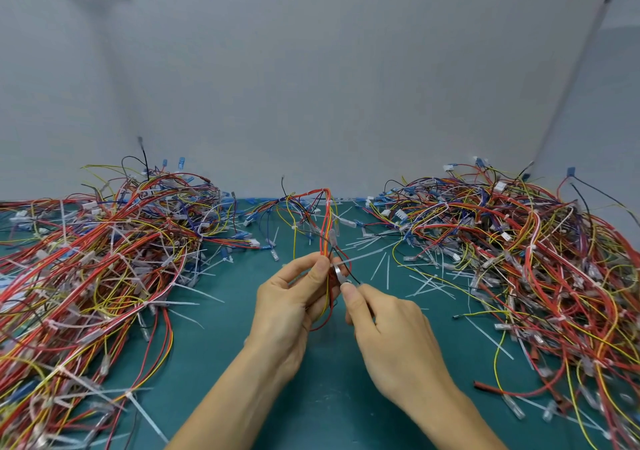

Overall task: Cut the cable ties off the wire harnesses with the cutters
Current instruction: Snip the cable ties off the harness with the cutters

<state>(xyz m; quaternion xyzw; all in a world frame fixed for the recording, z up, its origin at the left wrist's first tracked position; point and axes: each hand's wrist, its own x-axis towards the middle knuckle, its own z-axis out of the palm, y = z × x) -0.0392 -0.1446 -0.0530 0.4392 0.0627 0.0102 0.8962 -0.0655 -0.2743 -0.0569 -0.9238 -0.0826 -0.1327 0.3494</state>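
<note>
Harness [327, 228]: one, gripped left hand [291, 297] | cutters [338, 273]: one, right hand [384, 314]

Harness piles [104, 269] [519, 259] lie left and right on the mat [329, 397], hands [346, 307] between

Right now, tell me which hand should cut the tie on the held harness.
Right. The right hand grips the cutters, their tip at the tie; the left hand pinches the harness and has no tool.

The bench [311, 397] is smooth, matt green. Harnesses [104, 259] have glossy plastic insulation. The ties [381, 266] are translucent whitish plastic. The cutters [337, 273] show bright metal. The wall [311, 69] is matt grey.
</note>
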